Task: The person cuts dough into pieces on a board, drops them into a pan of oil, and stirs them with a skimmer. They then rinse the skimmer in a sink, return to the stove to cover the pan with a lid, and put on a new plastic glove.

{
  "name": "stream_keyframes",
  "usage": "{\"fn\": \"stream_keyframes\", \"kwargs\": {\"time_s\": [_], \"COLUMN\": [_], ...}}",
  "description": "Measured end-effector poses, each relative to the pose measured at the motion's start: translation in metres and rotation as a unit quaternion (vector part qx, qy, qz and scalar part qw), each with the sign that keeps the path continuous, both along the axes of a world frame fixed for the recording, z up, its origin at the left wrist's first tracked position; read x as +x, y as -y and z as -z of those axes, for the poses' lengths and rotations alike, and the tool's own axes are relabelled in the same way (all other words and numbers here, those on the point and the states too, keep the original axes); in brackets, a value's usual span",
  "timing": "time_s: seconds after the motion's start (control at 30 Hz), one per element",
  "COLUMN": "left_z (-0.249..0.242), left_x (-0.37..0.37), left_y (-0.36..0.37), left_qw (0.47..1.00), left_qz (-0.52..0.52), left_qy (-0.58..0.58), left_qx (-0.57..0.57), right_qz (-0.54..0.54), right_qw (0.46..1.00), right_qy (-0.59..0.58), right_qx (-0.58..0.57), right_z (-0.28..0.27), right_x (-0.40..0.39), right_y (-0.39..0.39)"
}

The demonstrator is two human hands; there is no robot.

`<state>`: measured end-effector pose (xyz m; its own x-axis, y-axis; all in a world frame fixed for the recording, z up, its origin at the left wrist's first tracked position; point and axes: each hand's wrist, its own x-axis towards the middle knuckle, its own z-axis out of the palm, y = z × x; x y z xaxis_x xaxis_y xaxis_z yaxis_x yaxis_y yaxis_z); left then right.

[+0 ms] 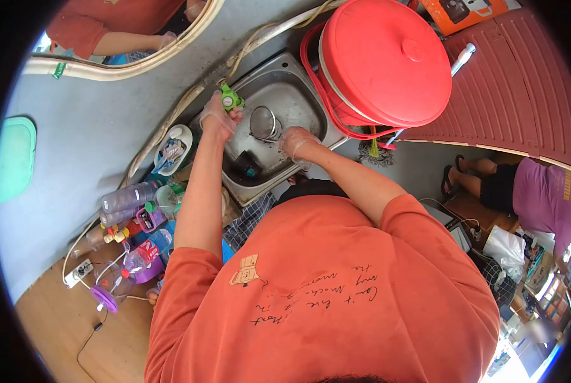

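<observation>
Left hand [218, 118]: my fingers wrap the green tap [230, 99]. Right hand [297, 142]: spread, low in sink [298, 96]; turn tap gently.

gloved hands [260, 131] forward, arms extended

A green tap handle [230, 99] sits at the far left of the grey steel sink [298, 89]. To its right, a red bucket [336, 96] carries a red lid [384, 60]. The person's shirt [324, 293] is orange with dark script. At the left are a purple funnel [103, 299], a mint-green board [14, 156] and a brown wooden tabletop [55, 325]. At the right, a seated person wears a purple top [544, 198].
</observation>
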<state>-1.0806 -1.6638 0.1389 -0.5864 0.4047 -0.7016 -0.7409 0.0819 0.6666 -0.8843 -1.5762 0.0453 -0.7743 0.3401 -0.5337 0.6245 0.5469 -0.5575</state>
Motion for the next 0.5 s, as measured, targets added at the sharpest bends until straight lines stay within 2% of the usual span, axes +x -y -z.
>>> {"fn": "stream_keyframes", "kwargs": {"time_s": [0.17, 0.23, 0.27, 0.33, 0.43, 0.5], "left_z": [0.0, -0.002, -0.001, 0.002, 0.01, 0.01], "left_x": [0.002, 0.003, 0.001, 0.0, -0.003, -0.003], "left_y": [-0.002, -0.002, -0.002, -0.002, 0.0, 0.001], "left_qw": [1.0, 0.999, 1.0, 1.0, 1.0, 1.0], "left_qz": [-0.004, -0.017, -0.015, -0.014, -0.004, 0.007], "left_qy": [-0.01, -0.016, -0.008, -0.001, -0.012, -0.014], "left_qx": [-0.011, -0.022, -0.025, -0.028, -0.016, -0.013], "right_qz": [-0.017, -0.145, -0.146, -0.08, -0.077, -0.063], "right_qw": [1.0, 0.987, 0.987, 0.995, 0.995, 0.995], "right_qy": [0.013, 0.034, 0.034, 0.031, 0.064, 0.07], "right_qx": [0.014, 0.06, 0.06, 0.042, 0.025, 0.034], "right_z": [0.014, 0.022, 0.024, 0.029, -0.024, -0.04], "right_x": [-0.009, -0.012, -0.013, -0.013, -0.01, -0.009], "right_y": [0.004, 0.003, 0.004, 0.004, -0.001, -0.005]}}
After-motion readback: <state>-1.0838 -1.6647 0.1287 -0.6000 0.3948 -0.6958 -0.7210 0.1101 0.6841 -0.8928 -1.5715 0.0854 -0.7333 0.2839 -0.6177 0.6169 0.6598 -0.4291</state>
